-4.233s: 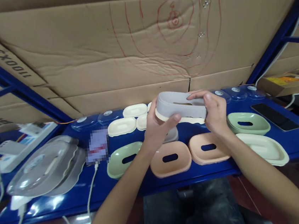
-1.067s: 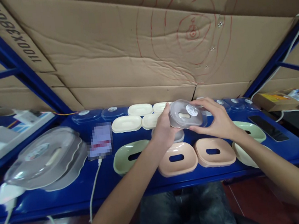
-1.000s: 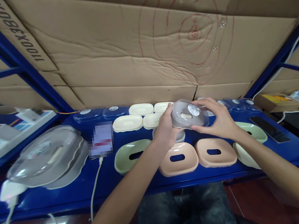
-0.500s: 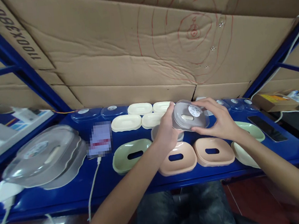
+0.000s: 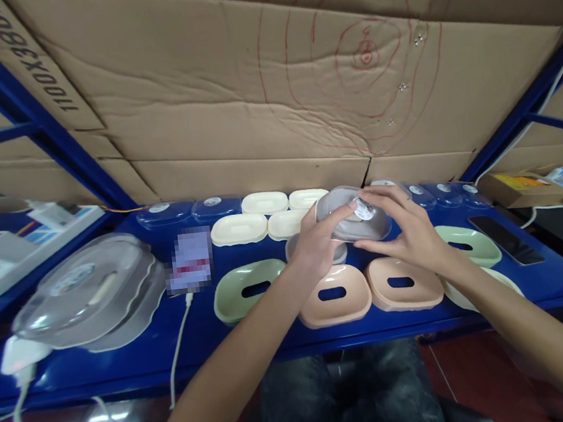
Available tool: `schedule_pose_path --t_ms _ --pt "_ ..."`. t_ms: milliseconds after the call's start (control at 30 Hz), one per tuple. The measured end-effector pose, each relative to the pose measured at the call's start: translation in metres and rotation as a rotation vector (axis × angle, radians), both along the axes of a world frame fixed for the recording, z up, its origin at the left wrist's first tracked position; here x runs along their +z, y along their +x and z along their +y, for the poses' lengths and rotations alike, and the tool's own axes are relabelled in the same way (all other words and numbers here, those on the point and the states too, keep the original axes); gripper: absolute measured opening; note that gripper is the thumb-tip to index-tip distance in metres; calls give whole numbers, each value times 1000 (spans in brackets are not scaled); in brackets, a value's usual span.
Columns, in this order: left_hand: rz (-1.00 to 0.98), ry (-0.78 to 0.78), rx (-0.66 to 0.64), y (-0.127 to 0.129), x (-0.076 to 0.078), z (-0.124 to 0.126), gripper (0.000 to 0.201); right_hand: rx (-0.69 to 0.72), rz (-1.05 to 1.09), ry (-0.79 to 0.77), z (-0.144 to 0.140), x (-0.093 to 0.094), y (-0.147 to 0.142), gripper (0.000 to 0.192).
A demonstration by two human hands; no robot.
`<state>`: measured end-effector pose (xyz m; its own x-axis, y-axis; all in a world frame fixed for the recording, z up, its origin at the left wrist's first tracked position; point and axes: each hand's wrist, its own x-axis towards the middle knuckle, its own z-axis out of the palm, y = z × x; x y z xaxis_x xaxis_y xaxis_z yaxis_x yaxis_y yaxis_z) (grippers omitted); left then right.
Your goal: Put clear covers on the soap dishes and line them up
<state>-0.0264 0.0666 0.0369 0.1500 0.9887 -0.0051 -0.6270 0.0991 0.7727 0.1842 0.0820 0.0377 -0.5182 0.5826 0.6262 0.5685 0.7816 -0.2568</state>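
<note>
Above the blue shelf I hold a grey translucent soap-box lid (image 5: 337, 200) with a round white sticker. My left hand (image 5: 314, 238) grips its left side, thumb laid across the top. From the right, my right hand (image 5: 408, 224) has its fingers and thumb closed on the lid's edge. Partly hidden under my left hand is another grey translucent piece (image 5: 340, 253). Nearer to me lie a peach soap-dish tray (image 5: 312, 307) with an oval slot and a second peach tray (image 5: 381, 300). A green tray (image 5: 227, 296) sits to their left.
Cream trays (image 5: 239, 230) and clear lids (image 5: 164, 215) line the back by the cardboard wall (image 5: 192, 126). At left are large stacked grey lids (image 5: 132, 274), a cabled phone (image 5: 190, 251) and a power strip (image 5: 79, 225). A dark phone (image 5: 506, 239) lies right, beside a green tray (image 5: 481, 244).
The lid has tilted in my hands. My left thumb has moved from its edge onto the top, near the sticker. The view has shifted slightly.
</note>
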Motion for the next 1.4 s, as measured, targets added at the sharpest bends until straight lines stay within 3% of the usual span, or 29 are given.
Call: schedule_pose_path --t_ms 100,200,300,433,533,767,867,967,1067,1233,1333,1400 --pt "-8 15 -13 0 -1 1 42 1 52 -45 1 1 0 82" --pt "-27 39 -30 0 -1 1 43 -7 252 -181 7 -2 1 79" --pt "-21 83 -33 -1 0 2 48 -24 517 -417 13 -10 -2 61" --pt "49 122 -40 -3 0 3 56 77 729 -855 10 -13 -11 63" --pt "73 151 -65 -3 0 3 60 93 790 -951 2 -6 -10 62" --pt "185 278 -49 -3 0 2 60 101 660 -880 -2 12 18 62" --pt "262 233 -115 -6 -1 5 63 48 542 -757 -1 17 25 65" --pt "290 167 -142 -8 -4 7 53 21 432 -612 -5 17 36 63" --pt "245 102 -118 -8 -5 8 46 -97 379 -478 -24 12 67 63" --pt "197 -43 35 -10 -5 9 52 -576 31 -57 -89 -22 147 59" --pt "303 -39 100 -9 -8 12 74 -621 -152 22 -119 -57 178 68" --pt "406 -12 126 -4 -10 17 89 -626 -240 32 -125 -79 185 69"
